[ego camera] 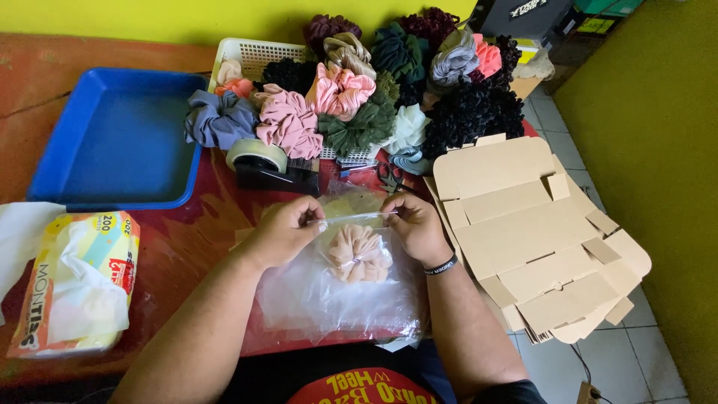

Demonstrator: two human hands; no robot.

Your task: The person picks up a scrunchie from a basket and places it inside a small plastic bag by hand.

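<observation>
A peach scrunchie (357,253) lies inside a clear plastic bag (340,288) on the red table. My left hand (286,228) pinches the bag's top edge at its left end. At the right end of the same edge, my right hand (419,227), with a black wristband, pinches it too. The bag's upper strip is stretched between the two hands. More clear bags lie stacked under it.
A white basket (254,54) heaped with several coloured scrunchies stands at the back. A tape dispenser (262,166) sits in front of it. A blue tray (120,138) is at left, a tissue pack (78,280) near left, flat cardboard boxes (531,232) at right.
</observation>
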